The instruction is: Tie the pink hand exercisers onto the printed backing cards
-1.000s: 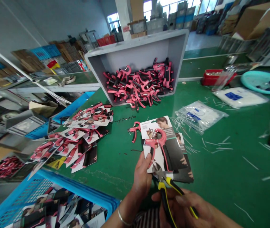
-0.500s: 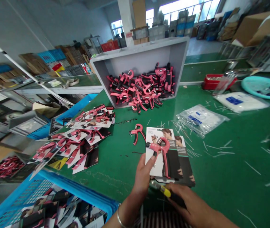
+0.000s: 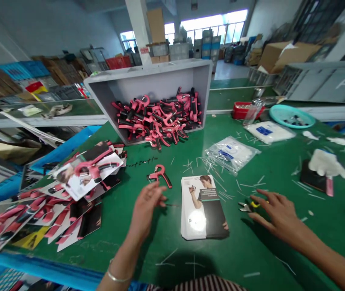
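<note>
My left hand (image 3: 146, 208) hovers over the table, fingers loosely bent and holding nothing, just below a loose pink-and-black hand grip strengthener (image 3: 160, 174). To the right, my right hand (image 3: 277, 212) has its fingers spread beside small yellow-handled cutters (image 3: 249, 206), partly hidden by the fingers. Between my hands lies a stack of printed cards (image 3: 202, 208), its top card bare. At the left is a pile of carded hand grips (image 3: 51, 214). One carded grip (image 3: 90, 171) is on or just above that pile; I cannot tell which.
A tilted grey bin (image 3: 202, 81) full of hand grips stands at the back. White plastic ties (image 3: 214, 167) lie scattered around a clear bag (image 3: 233, 153). A white glove (image 3: 327, 163), a turquoise tray (image 3: 292, 111) and a red box (image 3: 242, 110) are at the right.
The carded grip has left my left hand and is now at the left pile. My right hand has moved right and let go of the cutters. The view has shifted right.
</note>
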Tool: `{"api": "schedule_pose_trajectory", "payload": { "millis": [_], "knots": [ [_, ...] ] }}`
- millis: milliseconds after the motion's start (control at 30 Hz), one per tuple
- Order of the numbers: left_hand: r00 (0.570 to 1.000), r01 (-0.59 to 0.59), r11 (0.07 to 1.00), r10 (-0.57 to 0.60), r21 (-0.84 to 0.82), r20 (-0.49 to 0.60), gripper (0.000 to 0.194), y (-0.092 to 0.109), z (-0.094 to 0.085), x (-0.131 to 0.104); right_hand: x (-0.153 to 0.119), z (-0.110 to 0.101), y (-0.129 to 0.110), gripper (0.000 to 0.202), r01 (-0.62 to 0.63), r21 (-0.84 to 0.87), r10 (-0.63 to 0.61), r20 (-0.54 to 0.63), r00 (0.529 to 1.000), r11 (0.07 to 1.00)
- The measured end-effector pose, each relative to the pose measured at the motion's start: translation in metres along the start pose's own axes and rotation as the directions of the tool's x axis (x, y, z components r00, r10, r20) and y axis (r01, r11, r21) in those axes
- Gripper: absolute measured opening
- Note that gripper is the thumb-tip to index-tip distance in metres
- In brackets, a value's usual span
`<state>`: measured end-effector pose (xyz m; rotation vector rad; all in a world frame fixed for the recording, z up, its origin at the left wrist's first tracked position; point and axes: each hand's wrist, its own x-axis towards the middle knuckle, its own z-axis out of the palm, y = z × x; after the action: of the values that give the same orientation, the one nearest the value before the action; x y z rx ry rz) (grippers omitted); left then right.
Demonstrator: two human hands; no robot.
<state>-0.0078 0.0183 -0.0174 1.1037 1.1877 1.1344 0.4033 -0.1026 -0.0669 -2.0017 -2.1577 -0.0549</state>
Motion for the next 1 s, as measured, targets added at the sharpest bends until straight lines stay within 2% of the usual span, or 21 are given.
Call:
{"api": "schedule_pose_trajectory", "payload": {
  "millis": [33,67,133,200,267,367,433,533,600,667,767,833,900,933,1000],
  "knots": [
    [0.991,0.04,0.989,-0.058,0.144,0.118,0.041,-0.019,0.016,-0.008,0.013,-0.001,-0.005,0.051,0.016,0.034,-0.017,0.005,1.0,0.999],
    [0.99,0.004,0.957,-0.045,0.289,0.134,0.045,-0.038,0.033,-0.017,0.029,-0.001,-0.013,0.044,0.021,0.084,-0.024,0.028,0.999,0.996],
    [0.987,-0.143,0.849,0.083,0.509,0.14,0.061,-0.07,0.059,-0.03,0.063,0.004,-0.035,0.034,-0.068,0.134,0.053,0.111,0.992,0.989],
    [0.976,-0.215,0.758,0.148,0.616,0.159,0.068,-0.088,0.071,-0.036,0.094,0.013,-0.055,0.027,-0.19,0.042,0.177,0.218,0.96,0.981],
    [0.973,-0.23,0.732,0.148,0.642,0.18,0.064,-0.093,0.071,-0.036,0.116,0.021,-0.064,0.022,-0.237,-0.028,0.236,0.259,0.937,0.971],
    [0.959,-0.278,0.707,0.167,0.65,0.229,0.051,-0.077,0.057,-0.033,0.127,0.018,-0.059,0.019,-0.239,-0.059,0.246,0.26,0.934,0.969],
    [0.927,-0.375,0.65,0.246,0.661,0.284,0.039,-0.055,0.051,-0.034,0.122,0.003,-0.053,0.019,-0.218,-0.069,0.228,0.214,0.95,0.973],
    [0.818,-0.575,0.536,0.388,0.618,0.424,0.037,-0.017,0.055,-0.035,0.105,-0.033,-0.057,0.02,-0.049,0.053,0.047,0.046,0.998,0.997],
    [0.758,-0.652,0.49,0.417,0.579,0.501,0.04,0.001,0.064,-0.035,0.092,-0.058,-0.069,0.019,0.119,0.244,-0.12,-0.013,0.993,0.962],
    [0.742,-0.667,0.51,0.395,0.542,0.542,0.038,0.007,0.071,-0.037,0.081,-0.077,-0.084,0.019,0.187,0.431,-0.207,0.001,0.978,0.883],
    [0.771,-0.613,0.646,0.362,0.455,0.524,0.026,0.001,0.074,-0.047,0.068,-0.086,-0.102,0.017,0.104,0.649,-0.178,0.049,0.983,0.753],
    [0.816,-0.549,0.729,0.362,0.409,0.451,0.021,-0.005,0.072,-0.059,0.063,-0.078,-0.113,0.017,-0.039,0.819,-0.118,0.129,0.985,0.572],
    [0.854,-0.497,0.775,0.357,0.389,0.379,0.018,-0.008,0.07,-0.07,0.058,-0.062,-0.125,0.02,-0.197,0.928,-0.103,0.24,0.965,0.317],
    [0.859,-0.484,0.789,0.346,0.378,0.377,0.018,-0.009,0.069,-0.075,0.056,-0.053,-0.131,0.022,-0.255,0.943,-0.116,0.283,0.952,0.213],
    [0.863,-0.46,0.807,0.308,0.371,0.4,0.017,-0.012,0.067,-0.076,0.051,-0.035,-0.142,0.025,-0.31,0.944,-0.131,0.323,0.937,0.113]
  ]
}}
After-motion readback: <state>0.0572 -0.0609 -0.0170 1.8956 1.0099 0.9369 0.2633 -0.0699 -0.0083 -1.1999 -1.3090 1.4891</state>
